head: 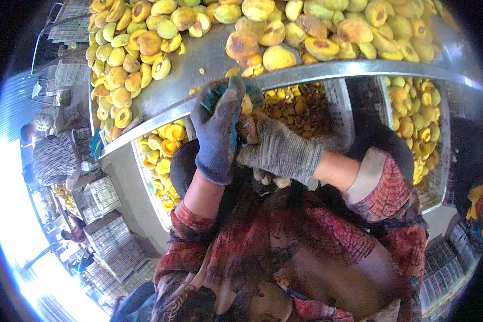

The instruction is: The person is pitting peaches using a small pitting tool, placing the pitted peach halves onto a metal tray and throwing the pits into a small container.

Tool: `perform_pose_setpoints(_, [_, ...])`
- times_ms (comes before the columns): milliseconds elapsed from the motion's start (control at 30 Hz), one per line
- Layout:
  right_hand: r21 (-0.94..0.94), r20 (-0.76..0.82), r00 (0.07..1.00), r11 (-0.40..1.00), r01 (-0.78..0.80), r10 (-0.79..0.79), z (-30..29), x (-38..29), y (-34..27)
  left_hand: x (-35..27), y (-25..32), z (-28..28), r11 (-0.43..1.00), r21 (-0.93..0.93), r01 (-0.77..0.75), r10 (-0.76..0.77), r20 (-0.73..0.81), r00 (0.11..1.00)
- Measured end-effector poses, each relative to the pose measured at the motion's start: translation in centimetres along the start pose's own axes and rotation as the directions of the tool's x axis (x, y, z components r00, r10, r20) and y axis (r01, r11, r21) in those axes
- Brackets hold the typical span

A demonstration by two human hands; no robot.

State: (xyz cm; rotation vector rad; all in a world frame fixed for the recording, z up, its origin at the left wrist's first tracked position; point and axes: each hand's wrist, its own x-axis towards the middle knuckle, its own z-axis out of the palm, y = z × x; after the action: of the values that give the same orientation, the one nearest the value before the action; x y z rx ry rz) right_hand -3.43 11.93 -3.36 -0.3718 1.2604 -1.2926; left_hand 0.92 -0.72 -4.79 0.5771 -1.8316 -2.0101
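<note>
Both my hands wear knitted work gloves and meet at the near edge of a metal table (209, 52). My left hand (221, 124), in a blue-grey glove, is closed around a yellow piece of fruit (246, 105), seen only in part between the gloves. My right hand (281, 149), in a striped grey glove, grips a brown object (247, 129), perhaps a tool handle; its kind cannot be told. Yellow-green stone fruit (279, 58), some halved with the pit showing, lies heaped on the table just beyond my hands.
Below the table edge stand a crate of fruit halves (143, 161) at left, a container of brown pits and scraps (298, 110), and another fruit crate (442, 149) at right. A co-worker (56, 157) bends near stacked plastic crates (108, 237) at far left.
</note>
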Motion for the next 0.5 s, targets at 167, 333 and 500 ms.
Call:
perform_pose_setpoints(167, [0.042,0.012,0.984,0.984,0.176,-0.176,-0.1,0.7,1.5,-0.1,0.9,0.6,0.995,0.029,0.096,-0.097,0.021,0.995])
perform_pose_setpoints(333, [0.153,0.015,0.996,0.985,0.086,-0.089,0.1,-0.3,0.5,0.4,1.1,-0.2,0.977,0.212,0.025,-0.061,0.166,0.984])
perform_pose_setpoints(500, [0.147,-0.001,1.000,0.989,-0.024,0.025,0.4,0.1,1.1,1.2,2.1,-0.8,0.943,0.290,0.164,-0.259,0.333,0.907])
